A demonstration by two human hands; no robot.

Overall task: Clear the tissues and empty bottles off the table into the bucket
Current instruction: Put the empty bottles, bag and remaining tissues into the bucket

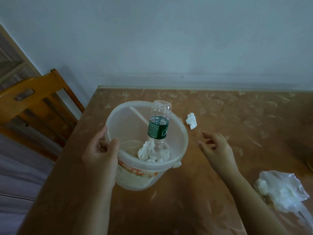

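Bottle (pixel 159 126) neck-down in bucket (pixel 183 146).

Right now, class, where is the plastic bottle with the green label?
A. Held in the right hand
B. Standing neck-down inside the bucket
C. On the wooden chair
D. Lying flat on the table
B: the bottle stands neck-down inside the bucket among crumpled tissues, while the left hand grips the rim and the right hand is open and empty.
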